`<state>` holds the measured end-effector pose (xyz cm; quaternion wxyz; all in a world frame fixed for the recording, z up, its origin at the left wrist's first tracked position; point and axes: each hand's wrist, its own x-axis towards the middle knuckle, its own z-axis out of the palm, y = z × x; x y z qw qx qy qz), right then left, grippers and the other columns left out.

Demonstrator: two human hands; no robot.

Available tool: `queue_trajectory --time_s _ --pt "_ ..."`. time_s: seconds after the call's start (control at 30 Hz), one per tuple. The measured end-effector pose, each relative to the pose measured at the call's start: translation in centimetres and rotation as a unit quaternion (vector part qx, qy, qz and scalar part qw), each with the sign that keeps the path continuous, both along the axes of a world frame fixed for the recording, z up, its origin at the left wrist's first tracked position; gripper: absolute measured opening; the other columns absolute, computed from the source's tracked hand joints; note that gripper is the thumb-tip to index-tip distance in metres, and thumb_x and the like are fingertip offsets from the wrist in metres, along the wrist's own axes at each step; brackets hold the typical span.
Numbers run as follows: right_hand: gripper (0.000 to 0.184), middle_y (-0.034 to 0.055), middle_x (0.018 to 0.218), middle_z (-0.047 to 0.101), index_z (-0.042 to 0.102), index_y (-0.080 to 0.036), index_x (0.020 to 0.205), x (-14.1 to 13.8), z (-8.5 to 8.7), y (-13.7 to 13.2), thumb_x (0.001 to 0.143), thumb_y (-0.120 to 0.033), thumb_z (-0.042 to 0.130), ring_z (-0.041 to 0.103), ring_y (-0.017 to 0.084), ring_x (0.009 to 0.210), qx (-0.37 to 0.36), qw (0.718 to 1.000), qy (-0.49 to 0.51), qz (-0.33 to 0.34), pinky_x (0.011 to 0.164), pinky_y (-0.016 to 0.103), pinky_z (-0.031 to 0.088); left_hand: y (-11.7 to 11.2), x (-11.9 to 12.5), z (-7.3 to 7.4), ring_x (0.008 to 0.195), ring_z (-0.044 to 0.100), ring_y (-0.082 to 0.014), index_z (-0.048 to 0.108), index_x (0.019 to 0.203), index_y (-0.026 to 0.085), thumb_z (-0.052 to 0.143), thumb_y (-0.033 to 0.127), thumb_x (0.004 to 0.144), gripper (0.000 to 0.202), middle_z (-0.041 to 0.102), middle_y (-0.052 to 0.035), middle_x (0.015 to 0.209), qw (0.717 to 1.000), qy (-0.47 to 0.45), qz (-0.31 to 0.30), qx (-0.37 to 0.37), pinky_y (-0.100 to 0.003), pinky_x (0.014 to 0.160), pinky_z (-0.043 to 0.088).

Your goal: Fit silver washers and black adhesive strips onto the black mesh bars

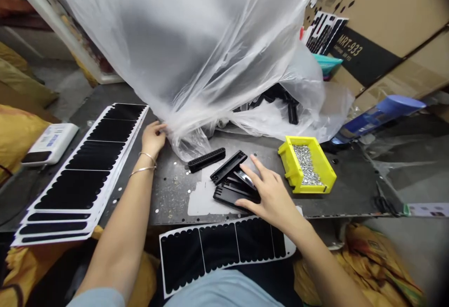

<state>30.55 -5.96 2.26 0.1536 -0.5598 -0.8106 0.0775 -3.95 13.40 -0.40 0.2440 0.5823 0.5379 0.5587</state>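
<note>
My left hand (153,137) reaches forward and grips the bunched lower edge of a big clear plastic bag (196,49) that hangs over the table. My right hand (268,192) lies with fingers stretched out on a small pile of black plastic parts (229,183) on the dark table (351,190). A ribbed black grille piece (206,159) lies apart, just left of the pile. More black parts (280,98) show inside the bag's lower folds.
A yellow bin (293,169) of small silver screws stands right of my right hand. A stack of black sticker sheets (87,171) lies at the left; another sheet (220,251) rests on my lap. Cardboard boxes (386,21) stand at the back right, a white device (51,143) far left.
</note>
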Motion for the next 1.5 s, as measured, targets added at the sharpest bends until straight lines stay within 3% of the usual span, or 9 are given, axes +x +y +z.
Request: queue_trajectory --time_s 0.1,0.17,0.3,0.5,0.73,1.07,1.3,1.4,1.5 --pt "0.038 0.0148 0.135 0.063 0.063 -0.024 0.128 1.4 0.0 -2.0 0.096 -0.045 0.068 0.062 0.030 0.119 0.048 0.997 0.064 -0.011 0.098 0.046 0.049 -5.0 1.3 0.3 0.143 0.040 -0.0347 0.068 0.114 0.019 0.066 0.013 0.086 0.029 0.058 -0.0088 0.137 0.997 0.051 0.063 0.010 -0.054 0.119 0.035" --pt "0.020 0.0112 0.112 0.070 0.067 -0.022 0.113 1.1 -0.7 -3.3 0.100 -0.036 0.064 0.066 0.025 0.101 0.059 0.995 0.081 0.016 0.087 0.040 0.050 -8.6 2.6 0.2 0.126 0.056 -0.0307 0.068 0.117 0.023 0.062 0.018 0.091 0.027 0.065 -0.0083 0.125 0.990 0.137 0.013 0.002 -0.052 0.110 0.045" --pt "0.024 0.0130 0.115 0.072 0.065 -0.016 0.124 -1.1 -3.0 -3.9 0.103 -0.027 0.059 0.066 0.025 0.101 0.078 0.993 0.026 0.082 0.081 0.038 0.050 -12.1 4.3 -1.1 0.112 0.064 -0.0297 0.063 0.128 0.022 0.066 0.030 0.091 0.038 0.069 -0.0093 0.120 0.947 0.274 -0.146 -0.082 -0.050 0.103 0.050" --pt "0.024 0.0118 0.120 0.074 0.067 -0.018 0.124 -1.1 -4.0 -1.9 0.104 -0.024 0.057 0.068 0.024 0.103 0.076 0.990 0.038 0.113 0.083 0.040 0.055 -12.9 3.4 -2.0 0.118 0.062 -0.0293 0.064 0.120 0.022 0.068 0.029 0.088 0.033 0.067 -0.0095 0.123 0.950 0.240 -0.148 -0.130 -0.049 0.104 0.049" --pt "0.023 0.0079 0.117 0.076 0.073 -0.024 0.117 -2.2 -1.4 -1.0 0.104 -0.030 0.054 0.073 0.025 0.098 0.040 0.987 0.064 0.144 0.080 0.041 0.065 -16.9 2.5 -2.8 0.114 0.066 -0.0250 0.063 0.113 0.024 0.064 0.029 0.092 0.021 0.070 -0.0061 0.120 0.966 0.152 -0.133 -0.159 -0.044 0.102 0.052" --pt "0.016 0.0093 0.111 0.070 0.074 -0.019 0.106 -7.4 0.1 10.3 0.100 -0.014 0.060 0.059 0.023 0.100 0.043 0.952 -0.124 0.277 0.083 0.037 0.052 -17.0 3.9 -2.7 0.116 0.069 -0.0217 0.044 0.143 0.026 0.061 0.022 0.092 0.054 0.073 -0.0064 0.121 0.978 0.094 -0.078 -0.167 -0.043 0.107 0.052" --pt "0.017 0.0096 0.104 0.068 0.067 -0.012 0.112 -10.5 -0.2 6.7 0.104 -0.015 0.052 0.065 0.021 0.091 0.006 0.973 -0.020 0.231 0.077 0.031 0.053 -17.2 1.8 -1.9 0.141 0.051 -0.0267 0.037 0.154 0.028 0.061 0.022 0.089 0.069 0.053 -0.0104 0.153 0.948 0.161 -0.211 -0.177 -0.048 0.120 0.039" --pt "0.018 0.0082 0.107 0.069 0.063 -0.014 0.114 -8.0 0.9 4.4 0.107 -0.026 0.052 0.067 0.017 0.093 -0.012 0.985 0.042 0.168 0.081 0.027 0.055 -16.8 2.8 -1.7 0.145 0.044 -0.0333 0.033 0.157 0.029 0.073 0.037 0.087 0.081 0.047 -0.0118 0.157 0.936 0.226 -0.208 -0.170 -0.055 0.121 0.034" --pt "0.016 0.0054 0.099 0.071 0.066 -0.019 0.106 -4.1 0.9 1.0 0.105 -0.032 0.057 0.068 0.018 0.086 -0.062 0.992 0.067 0.082 0.077 0.029 0.056 -16.1 4.3 -1.9 0.133 0.051 -0.0327 0.050 0.144 0.026 0.066 0.042 0.094 0.055 0.060 -0.0112 0.142 0.945 0.247 -0.164 -0.138 -0.054 0.116 0.037"
